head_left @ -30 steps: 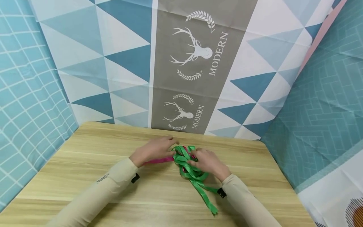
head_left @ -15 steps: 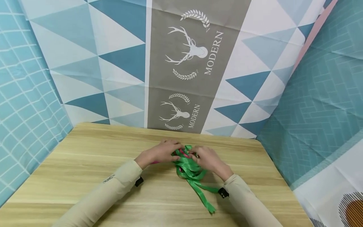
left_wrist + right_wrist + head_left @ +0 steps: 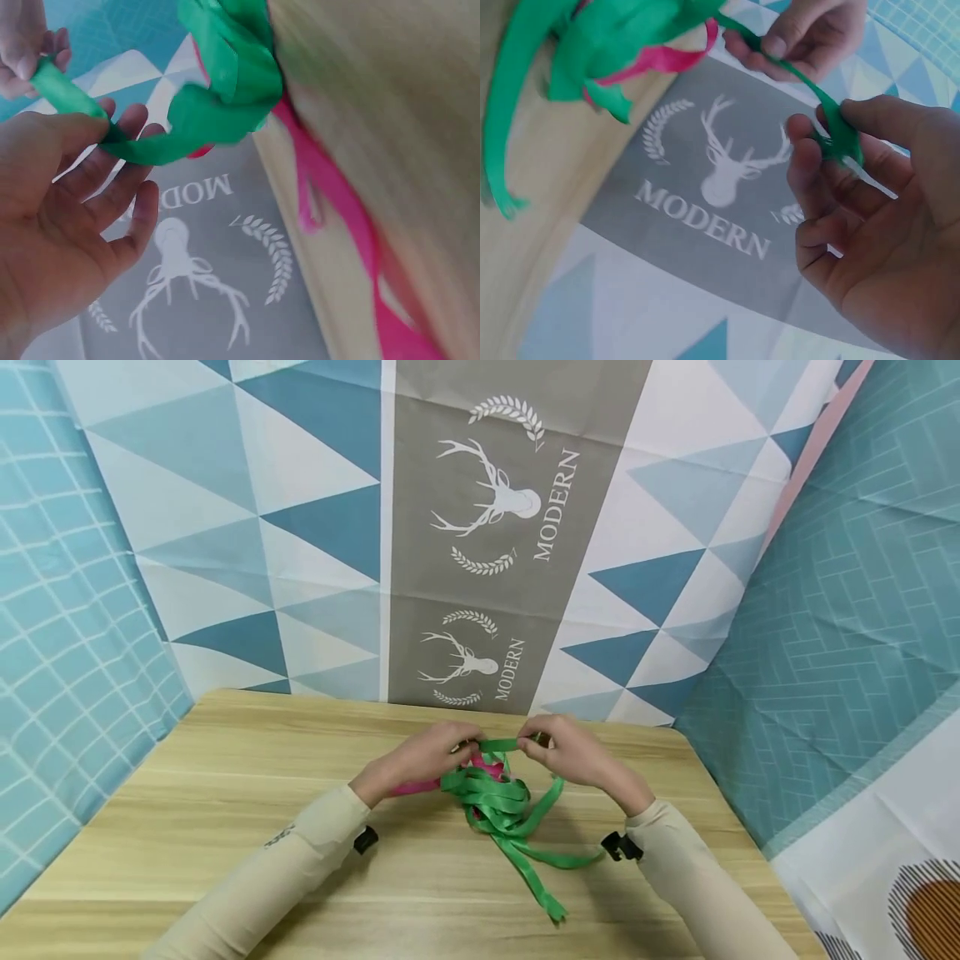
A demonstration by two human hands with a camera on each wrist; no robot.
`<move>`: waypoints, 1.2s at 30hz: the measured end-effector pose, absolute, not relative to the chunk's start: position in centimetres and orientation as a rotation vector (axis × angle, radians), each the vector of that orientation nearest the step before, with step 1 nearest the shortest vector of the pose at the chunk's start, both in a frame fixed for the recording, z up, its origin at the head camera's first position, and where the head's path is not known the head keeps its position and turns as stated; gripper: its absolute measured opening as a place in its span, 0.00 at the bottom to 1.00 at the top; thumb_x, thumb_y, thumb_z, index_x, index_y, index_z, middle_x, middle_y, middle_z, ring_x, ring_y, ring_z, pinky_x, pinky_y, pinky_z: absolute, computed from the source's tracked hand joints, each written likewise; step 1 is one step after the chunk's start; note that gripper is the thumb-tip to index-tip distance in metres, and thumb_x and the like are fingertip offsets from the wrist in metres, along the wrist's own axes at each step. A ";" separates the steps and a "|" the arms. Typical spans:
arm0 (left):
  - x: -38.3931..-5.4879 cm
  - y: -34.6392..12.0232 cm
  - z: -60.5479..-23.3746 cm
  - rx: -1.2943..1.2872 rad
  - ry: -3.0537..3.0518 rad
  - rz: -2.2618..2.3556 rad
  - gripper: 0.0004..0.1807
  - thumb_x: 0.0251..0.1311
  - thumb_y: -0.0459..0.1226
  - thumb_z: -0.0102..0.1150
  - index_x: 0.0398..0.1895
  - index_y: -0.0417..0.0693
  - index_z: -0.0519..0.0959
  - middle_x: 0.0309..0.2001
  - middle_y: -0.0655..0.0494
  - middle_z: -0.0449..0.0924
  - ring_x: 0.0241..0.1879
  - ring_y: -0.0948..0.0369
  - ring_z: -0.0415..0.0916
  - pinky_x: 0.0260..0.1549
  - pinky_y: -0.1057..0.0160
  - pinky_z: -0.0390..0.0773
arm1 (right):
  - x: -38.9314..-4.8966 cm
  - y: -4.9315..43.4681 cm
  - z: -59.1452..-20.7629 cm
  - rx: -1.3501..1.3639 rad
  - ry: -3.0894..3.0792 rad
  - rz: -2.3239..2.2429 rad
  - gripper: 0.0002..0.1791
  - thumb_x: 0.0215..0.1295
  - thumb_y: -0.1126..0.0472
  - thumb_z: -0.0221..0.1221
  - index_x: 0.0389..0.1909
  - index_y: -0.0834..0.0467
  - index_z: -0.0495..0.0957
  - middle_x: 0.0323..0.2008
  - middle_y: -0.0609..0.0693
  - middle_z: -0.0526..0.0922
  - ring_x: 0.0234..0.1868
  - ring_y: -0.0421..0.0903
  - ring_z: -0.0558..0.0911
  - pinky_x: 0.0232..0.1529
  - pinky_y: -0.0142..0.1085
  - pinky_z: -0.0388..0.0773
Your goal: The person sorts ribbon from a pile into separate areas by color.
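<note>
A tangled heap of green ribbon (image 3: 491, 800) lies on the wooden table, with pink ribbon (image 3: 491, 768) showing among its loops. My left hand (image 3: 435, 750) pinches a strand of the green ribbon between thumb and fingers at the heap's upper left. To the right, my right hand (image 3: 566, 750) pinches the same strand, which stretches short and nearly level between both hands. In the left wrist view the strand runs from the left hand (image 3: 82, 180) back into the green bundle (image 3: 232, 82). A pink tail (image 3: 337, 187) trails away from the bundle along the table.
The wooden table (image 3: 300, 877) reaches back to a patterned cloth wall (image 3: 322, 543). Blue tiled cloth (image 3: 67, 610) hangs at the left and teal cloth (image 3: 862, 635) at the right. A green ribbon end (image 3: 551, 908) points toward the table's front.
My right hand has drawn back to the right and up, pulling a green strand out of the heap. The left hand stays near the heap's left side, now pinching that strand.
</note>
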State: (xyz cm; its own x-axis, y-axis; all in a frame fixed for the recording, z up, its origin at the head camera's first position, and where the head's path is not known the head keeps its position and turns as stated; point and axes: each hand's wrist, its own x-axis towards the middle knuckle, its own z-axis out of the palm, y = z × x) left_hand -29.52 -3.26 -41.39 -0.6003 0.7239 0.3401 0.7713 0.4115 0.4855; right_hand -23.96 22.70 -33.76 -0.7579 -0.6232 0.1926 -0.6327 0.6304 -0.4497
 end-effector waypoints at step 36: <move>-28.5 -18.1 -35.6 -0.978 -2.650 -0.981 0.13 0.78 0.29 0.44 0.47 0.39 0.82 0.36 0.55 0.83 0.27 0.59 0.75 0.27 0.58 0.73 | -23.7 34.7 -27.2 0.524 -2.683 1.228 0.19 0.81 0.50 0.52 0.46 0.62 0.81 0.36 0.58 0.82 0.37 0.56 0.78 0.41 0.40 0.73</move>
State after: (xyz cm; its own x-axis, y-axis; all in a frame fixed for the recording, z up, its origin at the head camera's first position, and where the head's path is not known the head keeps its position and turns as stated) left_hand -28.47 -18.14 -35.62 -0.7758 0.5272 0.3467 0.6259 0.5731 0.5290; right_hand -23.69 34.65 -27.20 -0.9286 -0.2526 0.2719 -0.3709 0.6050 -0.7046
